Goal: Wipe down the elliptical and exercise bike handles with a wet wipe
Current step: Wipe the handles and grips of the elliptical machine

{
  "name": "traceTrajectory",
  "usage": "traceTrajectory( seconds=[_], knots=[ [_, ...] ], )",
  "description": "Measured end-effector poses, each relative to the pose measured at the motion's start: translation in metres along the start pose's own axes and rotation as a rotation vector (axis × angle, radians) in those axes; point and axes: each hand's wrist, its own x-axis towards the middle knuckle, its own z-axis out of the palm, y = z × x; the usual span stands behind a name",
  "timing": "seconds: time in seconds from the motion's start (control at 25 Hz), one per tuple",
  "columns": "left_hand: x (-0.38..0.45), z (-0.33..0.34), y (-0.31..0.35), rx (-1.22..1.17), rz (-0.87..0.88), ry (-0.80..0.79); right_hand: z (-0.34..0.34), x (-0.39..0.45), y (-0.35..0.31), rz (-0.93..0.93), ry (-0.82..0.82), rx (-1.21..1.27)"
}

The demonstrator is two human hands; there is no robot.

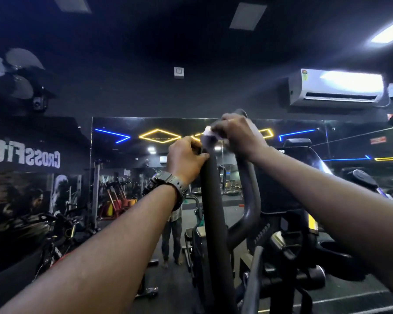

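Wipe (208, 134) bunched in right grip (238, 134) atop elliptical handle (213, 200), left grip (185, 159) clasping handle below.

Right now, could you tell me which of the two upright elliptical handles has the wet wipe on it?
The right-hand handle: the right hand presses the wet wipe near its top. The left hand grips the left-hand handle bare.

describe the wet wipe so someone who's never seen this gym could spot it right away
Find the big wall mirror ahead, then the tall black handle rising in front of it at centre. At its top, the right hand grips the wet wipe, just above the left hand. It is the only small, crumpled white thing among dark bars.
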Motion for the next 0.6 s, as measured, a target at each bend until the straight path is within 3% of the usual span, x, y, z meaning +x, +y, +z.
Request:
traceTrajectory(
  seconds=[0.08, 0.24, 0.32, 0.4, 0.6],
  knots=[
    [-0.001, 0.002, 0.001, 0.035, 0.021, -0.014, 0.000, 0.007, 0.002, 0.279, 0.105, 0.032],
    [0.007, -0.003, 0.011, 0.198, 0.177, -0.118, 0.027, -0.040, -0.049, 0.414, 0.281, 0.350],
    [0.013, -0.004, 0.012, 0.250, 0.183, -0.161, 0.029, -0.038, -0.054, 0.736, 0.349, 0.578],
    [0.019, -0.004, 0.016, 0.311, 0.162, -0.203, 0.028, -0.017, -0.050, 0.979, 0.378, 0.616],
    [0.017, -0.009, 0.025, 0.362, 0.153, -0.207, 0.030, -0.045, -0.070, 0.844, 0.325, 0.526]
  ],
)
